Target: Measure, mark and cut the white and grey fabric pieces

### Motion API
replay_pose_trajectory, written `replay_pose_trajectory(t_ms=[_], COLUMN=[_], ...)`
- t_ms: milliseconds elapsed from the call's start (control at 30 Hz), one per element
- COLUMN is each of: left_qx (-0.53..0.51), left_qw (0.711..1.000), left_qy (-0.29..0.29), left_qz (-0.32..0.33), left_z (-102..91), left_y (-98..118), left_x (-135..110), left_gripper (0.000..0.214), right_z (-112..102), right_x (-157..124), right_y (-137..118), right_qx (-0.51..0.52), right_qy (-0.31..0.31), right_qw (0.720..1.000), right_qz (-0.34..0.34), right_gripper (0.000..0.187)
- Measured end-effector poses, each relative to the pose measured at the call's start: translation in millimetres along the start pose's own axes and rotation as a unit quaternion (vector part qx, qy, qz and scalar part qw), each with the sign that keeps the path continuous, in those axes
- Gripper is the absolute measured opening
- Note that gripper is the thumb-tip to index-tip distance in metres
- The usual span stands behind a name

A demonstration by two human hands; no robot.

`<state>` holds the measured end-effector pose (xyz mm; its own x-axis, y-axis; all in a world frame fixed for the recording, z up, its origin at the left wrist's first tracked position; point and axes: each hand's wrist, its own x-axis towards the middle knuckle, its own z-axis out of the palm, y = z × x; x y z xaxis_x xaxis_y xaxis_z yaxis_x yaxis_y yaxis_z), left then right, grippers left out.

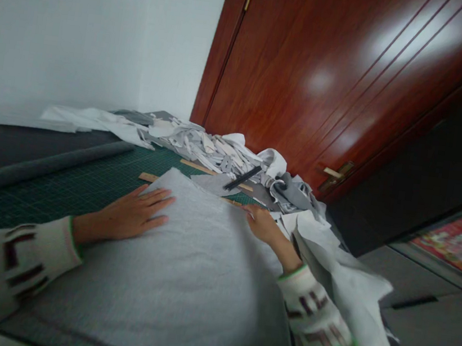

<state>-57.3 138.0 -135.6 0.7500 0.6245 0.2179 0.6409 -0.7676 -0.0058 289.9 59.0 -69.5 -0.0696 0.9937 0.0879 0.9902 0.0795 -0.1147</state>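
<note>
A large light grey sheet, which looks like fabric or felt, lies over the front of the green cutting mat. My left hand rests flat on the sheet's left side, fingers stretched out. At its far right edge is my right hand, with the fingers curled together. What they hold, if anything, is too small to make out. A wooden ruler pokes out beyond the far left corner of the sheet. Past the far edge lies a dark narrow strip on a pale offcut.
Heaped offcuts line the back by the white wall and the brown door. A dark grey roll lies at the left. Loose white sheets hang over the right edge. A second wooden strip lies farther back.
</note>
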Motion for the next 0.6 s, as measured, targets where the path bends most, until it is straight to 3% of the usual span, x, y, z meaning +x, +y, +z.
replay_pose_trajectory(t_ms=[133,267,600], left_qx=[0.001,0.008,0.01], left_qw=[0.999,0.999,0.984], left_qy=[-0.003,0.004,0.049], left_qz=[-0.034,-0.052,-0.168], left_z=[1.1,0.2,0.4], left_y=[2.0,2.7,-14.1], left_x=[-13.7,-29.0,-27.8], left_gripper=[0.056,0.058,0.051], right_z=[14.8,36.4,36.0], right_x=[55.5,87.6,90.6], right_y=[-27.0,-31.3,-7.9], right_qx=[-0.001,-0.001,0.014], right_qy=[-0.009,-0.011,-0.088], right_qw=[1.0,1.0,0.995], right_qz=[-0.026,-0.007,-0.033], right_gripper=[0.034,0.023,0.012])
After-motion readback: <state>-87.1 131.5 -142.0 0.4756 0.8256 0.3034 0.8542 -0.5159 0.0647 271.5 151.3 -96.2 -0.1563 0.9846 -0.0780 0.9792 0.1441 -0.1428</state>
